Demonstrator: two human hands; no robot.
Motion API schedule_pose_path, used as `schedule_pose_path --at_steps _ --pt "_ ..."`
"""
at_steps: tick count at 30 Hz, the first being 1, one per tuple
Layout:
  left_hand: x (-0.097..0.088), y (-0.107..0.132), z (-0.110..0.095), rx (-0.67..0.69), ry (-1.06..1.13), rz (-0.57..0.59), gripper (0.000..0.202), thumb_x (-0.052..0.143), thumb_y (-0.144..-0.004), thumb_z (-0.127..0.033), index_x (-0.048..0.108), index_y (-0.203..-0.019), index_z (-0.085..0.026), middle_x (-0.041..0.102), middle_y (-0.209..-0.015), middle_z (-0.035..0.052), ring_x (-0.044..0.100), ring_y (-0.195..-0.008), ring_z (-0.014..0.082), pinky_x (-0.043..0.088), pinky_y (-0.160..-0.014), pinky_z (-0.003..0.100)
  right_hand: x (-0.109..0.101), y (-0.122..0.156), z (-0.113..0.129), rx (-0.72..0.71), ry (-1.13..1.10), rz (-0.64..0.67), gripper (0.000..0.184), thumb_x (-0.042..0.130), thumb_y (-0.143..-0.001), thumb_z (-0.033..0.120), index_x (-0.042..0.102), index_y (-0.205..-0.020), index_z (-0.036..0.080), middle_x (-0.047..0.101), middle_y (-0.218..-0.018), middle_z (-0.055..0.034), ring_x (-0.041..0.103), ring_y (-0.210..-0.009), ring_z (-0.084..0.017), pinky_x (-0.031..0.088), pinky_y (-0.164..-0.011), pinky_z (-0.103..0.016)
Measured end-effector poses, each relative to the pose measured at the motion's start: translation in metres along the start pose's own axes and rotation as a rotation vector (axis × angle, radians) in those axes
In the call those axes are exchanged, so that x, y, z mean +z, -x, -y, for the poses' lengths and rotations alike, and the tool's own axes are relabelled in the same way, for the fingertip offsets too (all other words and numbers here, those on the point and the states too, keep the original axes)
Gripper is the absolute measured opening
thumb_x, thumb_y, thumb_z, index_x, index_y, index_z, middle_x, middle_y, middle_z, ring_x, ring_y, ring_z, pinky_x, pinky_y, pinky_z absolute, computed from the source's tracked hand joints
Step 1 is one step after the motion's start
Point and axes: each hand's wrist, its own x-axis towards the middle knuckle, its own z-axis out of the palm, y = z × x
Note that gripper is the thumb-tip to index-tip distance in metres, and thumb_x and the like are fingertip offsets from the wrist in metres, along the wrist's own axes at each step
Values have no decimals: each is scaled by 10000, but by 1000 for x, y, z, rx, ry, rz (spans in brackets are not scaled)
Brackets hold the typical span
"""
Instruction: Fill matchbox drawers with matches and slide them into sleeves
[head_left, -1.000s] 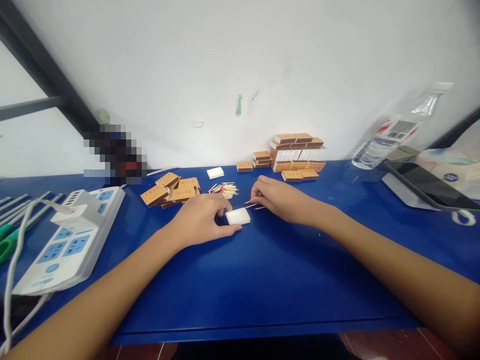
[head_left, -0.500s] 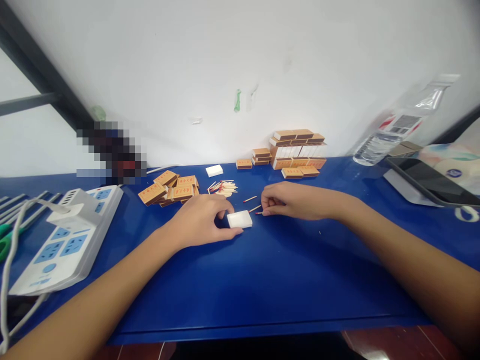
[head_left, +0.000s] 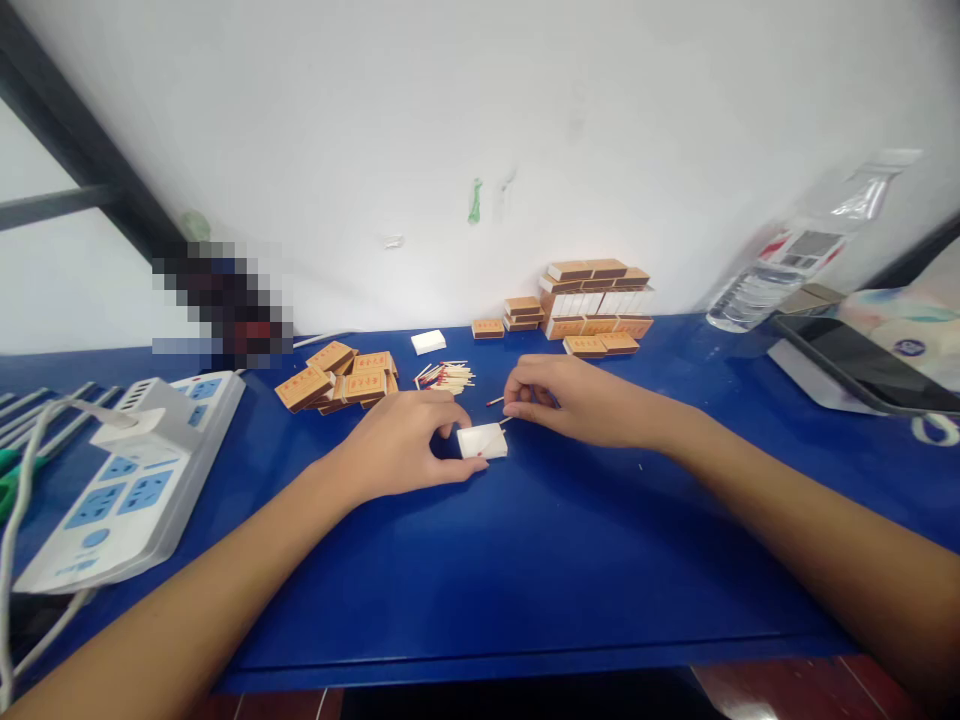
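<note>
My left hand (head_left: 409, 435) steadies a small white matchbox tray (head_left: 487, 440), thumb along its near side and fingers at its left end. One match with a red head (head_left: 480, 454) lies in the tray. Just beyond the tray's right end, my right hand (head_left: 551, 395) is closed, thumb and fingertips pinched at a match (head_left: 507, 418); the fingers hide part of it. Another match (head_left: 493, 402) rests on the blue table by those fingertips. Behind the hands is a loose pile of red-headed matches (head_left: 450, 376).
Matchboxes (head_left: 345, 380) are heaped at left, and more stand in a stack (head_left: 596, 300) against the wall. A second white tray (head_left: 428, 342) sits at the back. A power strip (head_left: 142, 490) lies left; a water bottle (head_left: 795, 255) and a phone (head_left: 862, 360) are at right.
The match from my right fingers now lies in the tray. My right hand has shifted slightly left, to another match on the table. My left hand stays on the tray.
</note>
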Motion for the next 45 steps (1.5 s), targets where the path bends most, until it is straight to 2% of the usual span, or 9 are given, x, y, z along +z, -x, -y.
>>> schedule_pose_path --at_steps 5,12,16,21,29,32,35,40,45 --pt "-1 0 0 -7 -8 9 322 770 -844 -510 753 -939 -203 665 -790 -5 604 -731 157 390 -616 289 -1 -1 -18 71 -30 112 175 627 -959 380 654 -949 208 648 -953 -58 564 -797 -191 409 -706 -324" --pt "-1 0 -1 9 -21 1 304 745 -877 -497 748 -948 -201 689 -819 1 620 -740 156 389 -628 283 5 -1 9 14 -44 -23 175 563 -1022 350 617 -935 209 645 -928 -40 552 -785 -170 403 -714 -312" --pt "0 0 1 6 -31 0 333 737 -876 -522 731 -910 -190 668 -798 2 600 -716 152 373 -611 283 11 1 20 -39 -75 44 94 634 -987 301 647 -969 210 629 -958 -32 552 -805 -162 401 -703 -293" --pt "0 0 2 1 -40 4 338 730 -880 -531 722 -908 -194 662 -808 2 596 -727 154 366 -610 280 14 4 18 -47 -56 90 81 628 -988 254 673 -942 204 607 -944 -30 550 -808 -163 401 -715 -295" --pt "0 1 2 -2 -31 -1 331 732 -876 -522 711 -891 -193 659 -790 2 603 -723 158 366 -611 280 24 1 21 -22 -149 39 125 605 -1003 278 647 -912 202 627 -894 -19 548 -767 -151 411 -701 -293" --pt "0 0 2 -13 -35 5 333 746 -866 -523 727 -926 -196 670 -809 7 611 -730 163 371 -614 283 26 -5 14 -5 -203 -108 159 629 -991 322 651 -888 203 607 -819 -3 527 -699 -141 414 -666 -288" --pt "-1 0 1 -9 -35 17 322 747 -869 -515 737 -949 -203 681 -822 2 620 -743 162 388 -634 289 25 -8 -5 14 -95 -225 132 662 -968 333 673 -931 207 608 -878 -22 550 -756 -160 429 -700 -301" --pt "-4 1 1 -10 -39 28 338 742 -867 -532 737 -963 -207 685 -822 3 623 -745 165 393 -638 296 22 -9 -25 97 33 -119 121 605 -987 279 634 -905 195 598 -923 -50 569 -814 -189 435 -743 -327" --pt "-4 1 2 -2 -39 31 347 758 -839 -528 728 -955 -202 672 -796 -5 615 -732 162 406 -652 302 22 -4 7 17 -100 -157 166 576 -1024 330 630 -939 199 609 -943 -36 567 -785 -158 443 -736 -302"
